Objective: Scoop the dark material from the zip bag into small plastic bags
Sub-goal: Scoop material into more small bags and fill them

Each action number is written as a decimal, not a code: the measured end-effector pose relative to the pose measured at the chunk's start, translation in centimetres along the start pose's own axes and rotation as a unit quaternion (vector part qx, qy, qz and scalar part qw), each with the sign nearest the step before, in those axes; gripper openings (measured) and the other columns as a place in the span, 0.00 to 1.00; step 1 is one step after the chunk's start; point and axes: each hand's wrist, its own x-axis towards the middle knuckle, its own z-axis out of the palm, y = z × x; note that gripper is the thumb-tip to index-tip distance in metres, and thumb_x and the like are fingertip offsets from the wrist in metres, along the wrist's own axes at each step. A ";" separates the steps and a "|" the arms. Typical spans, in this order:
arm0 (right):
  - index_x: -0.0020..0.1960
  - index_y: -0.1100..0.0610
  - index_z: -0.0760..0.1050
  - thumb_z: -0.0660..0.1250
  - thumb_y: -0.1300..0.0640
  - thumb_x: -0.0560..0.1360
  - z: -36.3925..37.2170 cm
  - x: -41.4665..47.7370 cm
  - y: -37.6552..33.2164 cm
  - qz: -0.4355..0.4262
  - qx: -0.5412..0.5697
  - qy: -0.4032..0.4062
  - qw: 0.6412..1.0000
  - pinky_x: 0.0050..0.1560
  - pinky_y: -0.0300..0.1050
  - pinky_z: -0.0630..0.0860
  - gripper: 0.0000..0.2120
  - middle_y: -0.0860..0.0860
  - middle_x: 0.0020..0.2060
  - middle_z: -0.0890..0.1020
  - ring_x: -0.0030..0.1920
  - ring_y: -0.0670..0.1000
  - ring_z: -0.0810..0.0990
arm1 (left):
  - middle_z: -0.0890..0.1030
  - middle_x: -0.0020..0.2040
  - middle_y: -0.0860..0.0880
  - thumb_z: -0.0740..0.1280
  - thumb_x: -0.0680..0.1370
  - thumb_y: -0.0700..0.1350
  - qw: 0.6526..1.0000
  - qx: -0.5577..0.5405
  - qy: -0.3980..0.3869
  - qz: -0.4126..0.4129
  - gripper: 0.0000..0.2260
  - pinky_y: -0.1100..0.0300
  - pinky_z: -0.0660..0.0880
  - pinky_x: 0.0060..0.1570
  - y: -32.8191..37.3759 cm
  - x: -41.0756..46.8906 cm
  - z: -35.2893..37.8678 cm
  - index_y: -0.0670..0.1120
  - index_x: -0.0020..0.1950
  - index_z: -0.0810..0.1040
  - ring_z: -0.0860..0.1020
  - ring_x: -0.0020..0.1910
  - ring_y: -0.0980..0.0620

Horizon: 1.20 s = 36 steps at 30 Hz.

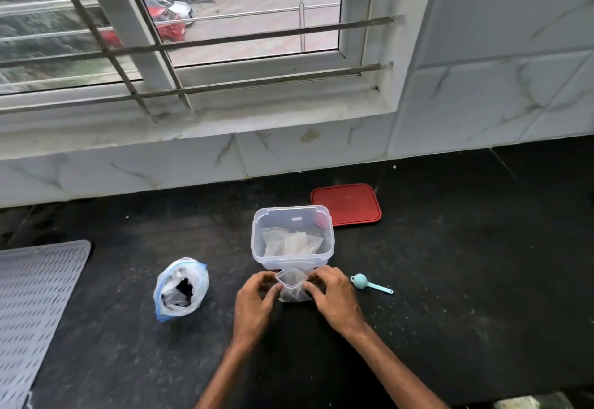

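Observation:
A small clear plastic bag stands upright on the black counter, its mouth spread open. My left hand pinches its left edge and my right hand pinches its right edge. To the left, a zip bag with a blue seal sits open, dark material visible inside. A light blue scoop lies on the counter to the right of my right hand, untouched. Just behind the small bag stands a clear plastic container holding more small bags.
A red lid lies flat behind the container on the right. A grey perforated mat covers the counter's left end. A tiled wall and barred window rise behind the black counter.

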 end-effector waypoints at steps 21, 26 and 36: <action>0.52 0.44 0.74 0.67 0.48 0.75 -1.9 -0.2 -2.3 -0.033 -0.071 -0.026 0.997 0.58 0.47 0.72 0.07 0.35 0.49 0.76 0.52 0.39 0.74 | 0.84 0.39 0.50 0.72 0.76 0.38 0.991 -0.134 0.000 0.003 0.04 0.60 0.77 0.36 -0.6 -0.9 -2.0 0.46 0.43 0.81 0.79 0.36 0.55; 0.60 0.41 0.73 0.68 0.45 0.74 -1.8 -0.2 -3.9 -0.065 -0.053 -0.060 0.995 0.63 0.42 0.67 0.16 0.33 0.58 0.73 0.62 0.36 0.70 | 0.83 0.40 0.52 0.72 0.76 0.40 0.993 -0.112 -0.009 0.024 0.05 0.61 0.77 0.37 -0.7 -1.1 -2.0 0.50 0.43 0.81 0.80 0.37 0.54; 0.51 0.46 0.78 0.68 0.47 0.74 -0.1 -0.1 -5.3 -0.099 -0.069 -0.060 0.991 0.60 0.45 0.72 0.07 0.37 0.49 0.79 0.54 0.38 0.75 | 0.83 0.42 0.54 0.73 0.75 0.42 0.994 -0.087 -0.024 0.069 0.05 0.58 0.79 0.41 -0.7 -0.9 -2.1 0.52 0.45 0.81 0.80 0.39 0.53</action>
